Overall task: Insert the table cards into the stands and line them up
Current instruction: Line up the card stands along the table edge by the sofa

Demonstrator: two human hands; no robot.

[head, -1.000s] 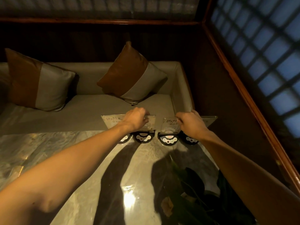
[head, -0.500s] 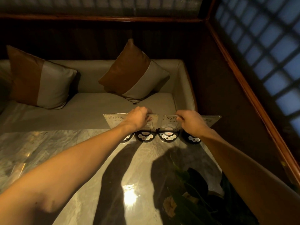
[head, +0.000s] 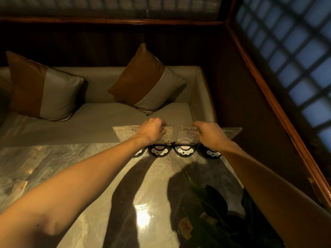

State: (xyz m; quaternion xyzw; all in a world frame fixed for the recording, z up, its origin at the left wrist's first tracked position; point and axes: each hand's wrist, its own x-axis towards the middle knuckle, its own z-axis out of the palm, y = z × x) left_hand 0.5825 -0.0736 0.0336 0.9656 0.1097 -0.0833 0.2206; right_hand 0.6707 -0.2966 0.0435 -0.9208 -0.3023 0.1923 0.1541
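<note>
Four black stands [head: 184, 150] are sitting in one row at the marble table's [head: 75, 169] far edge, each bearing one clear table card [head: 125, 133]. The left hand [head: 152, 130] is pinching the second card's top; the right hand [head: 209, 134] is pinching the third's.

Dim warm-lit booth, glossy marble table [head: 53, 167] with a bright lamp glare, grey bench sofa [head: 100, 120] against dark wood panelling, two brown-and-grey cushions [head: 148, 83], blue-lit lattice window [head: 295, 56] on the right, leafy plant [head: 211, 212] in the foreground.
</note>
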